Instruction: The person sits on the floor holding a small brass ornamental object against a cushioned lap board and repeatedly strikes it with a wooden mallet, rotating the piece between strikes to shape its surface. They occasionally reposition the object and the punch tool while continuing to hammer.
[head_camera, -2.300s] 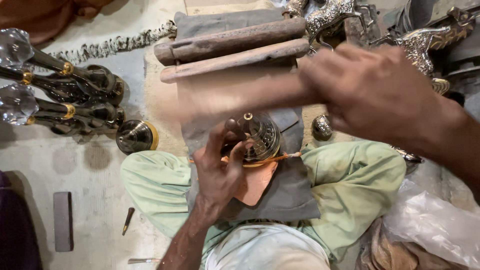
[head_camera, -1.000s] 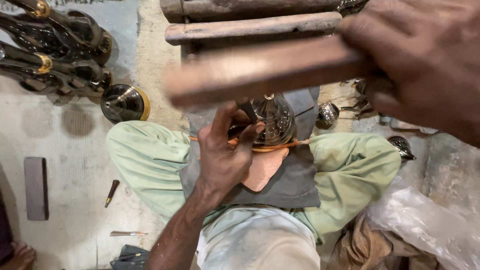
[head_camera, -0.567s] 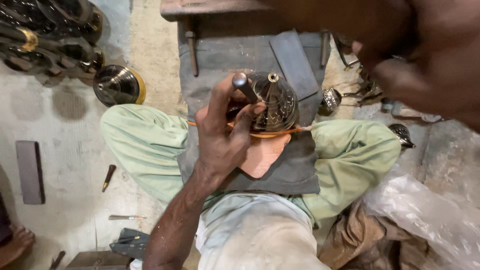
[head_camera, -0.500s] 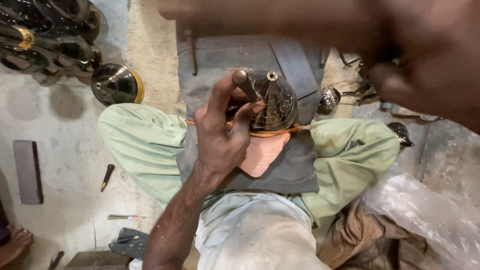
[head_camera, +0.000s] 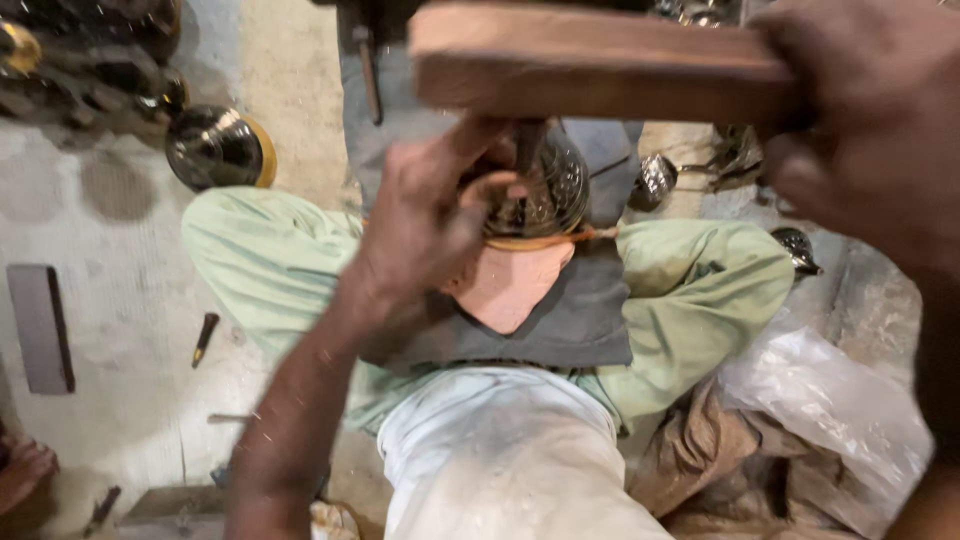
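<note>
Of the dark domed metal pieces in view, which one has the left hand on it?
The ridged dark metal dome on the lap, gripped by the left hand. The smooth dome with a brass rim and the small dome lie untouched on the floor.

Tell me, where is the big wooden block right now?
The wooden block is at the top of the head view, gripped by the right hand, just above the left hand.
</note>
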